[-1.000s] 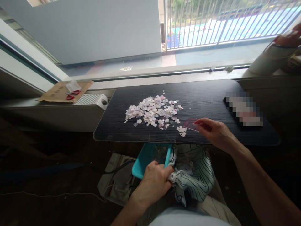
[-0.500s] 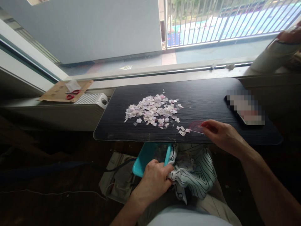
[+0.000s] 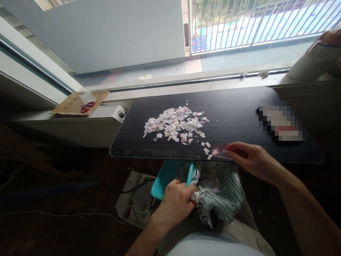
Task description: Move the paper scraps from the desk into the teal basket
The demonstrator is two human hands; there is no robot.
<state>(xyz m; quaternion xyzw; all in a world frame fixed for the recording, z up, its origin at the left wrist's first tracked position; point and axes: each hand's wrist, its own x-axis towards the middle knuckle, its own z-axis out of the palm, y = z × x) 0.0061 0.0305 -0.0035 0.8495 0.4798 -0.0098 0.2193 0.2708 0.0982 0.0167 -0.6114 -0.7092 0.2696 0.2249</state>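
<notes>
A pink see-through protractor (image 3: 218, 150) is pinched in my right hand (image 3: 246, 156), low over the near edge of the black tabletop (image 3: 229, 106). Its left end is at a few small loose paper pieces (image 3: 206, 145). Farther left on the table lies a heap of small white and pinkish paper scraps (image 3: 174, 122). Below the table edge my left hand (image 3: 177, 199) grips the rim of a teal plastic container (image 3: 160, 180) together with a bunched white cloth with black lines (image 3: 226, 199). Scraps lie in the cloth's fold and in the container.
A blurred-out flat object (image 3: 282, 122) lies on the table's right side. Red-handled scissors (image 3: 87, 106) rest on a brown paper envelope (image 3: 68, 103) by the window, next to a white device (image 3: 108, 113). A whitish box (image 3: 133, 195) is on the floor.
My right hand has brought the protractor slightly left and nearer to the table's front edge, up to the loose pieces. The left hand keeps its hold.
</notes>
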